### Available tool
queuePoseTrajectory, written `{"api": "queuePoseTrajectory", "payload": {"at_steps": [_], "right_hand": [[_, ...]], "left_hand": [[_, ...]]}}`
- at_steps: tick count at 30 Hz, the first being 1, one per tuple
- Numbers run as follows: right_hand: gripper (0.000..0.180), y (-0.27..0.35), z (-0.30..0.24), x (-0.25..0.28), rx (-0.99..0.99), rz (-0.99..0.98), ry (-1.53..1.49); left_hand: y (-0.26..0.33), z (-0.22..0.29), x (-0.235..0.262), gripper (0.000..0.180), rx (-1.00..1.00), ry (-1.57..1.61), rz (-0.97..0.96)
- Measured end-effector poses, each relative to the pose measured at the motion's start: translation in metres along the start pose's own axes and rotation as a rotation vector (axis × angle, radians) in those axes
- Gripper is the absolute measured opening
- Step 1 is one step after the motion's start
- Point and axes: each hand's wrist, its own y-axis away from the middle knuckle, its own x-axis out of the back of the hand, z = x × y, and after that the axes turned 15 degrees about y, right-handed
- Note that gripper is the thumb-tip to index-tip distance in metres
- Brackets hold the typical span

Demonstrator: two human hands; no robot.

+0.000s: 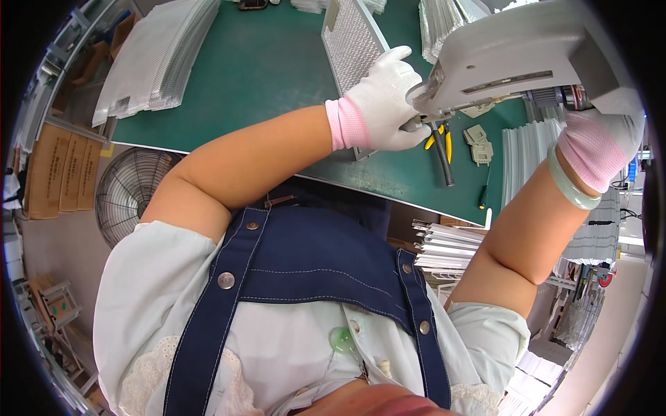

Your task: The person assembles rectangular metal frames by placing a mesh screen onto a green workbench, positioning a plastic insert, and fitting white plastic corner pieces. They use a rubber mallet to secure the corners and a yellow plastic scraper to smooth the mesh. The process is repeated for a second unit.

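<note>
Head view: left hand (380, 100) fingers (406, 128) closed on grey panel's (510, 59) corner

The grey metal panel (513, 52) hides the fingers of the right hand (610, 132) (only its gloved heel and pink cuff show), its far end runs off the top edge, and the left hand (381, 100) covers whatever it pinches.

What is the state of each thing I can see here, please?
left hand: gloved, gripping the panel's edge.
right hand: gloved, supporting the panel.
grey metal panel: lifted above the table.
pliers: lying on the green table, untouched.
floor fan: standing; running or not, unclear.
</note>
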Motion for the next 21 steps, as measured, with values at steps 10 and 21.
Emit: {"api": "queuePoseTrajectory", "payload": {"at_steps": [10, 21], "right_hand": [[0.027, 0.006, 0.027, -0.005, -0.039, 0.018, -0.128], [0.031, -0.002, 0.084, -0.015, -0.339, 0.075, -0.407]], "left_hand": [[-0.002, 0.010, 0.007, 0.034, 0.250, 0.105, -0.196], [-0.006, 0.006, 0.001, 0.045, 0.178, 0.026, -0.198]]}}
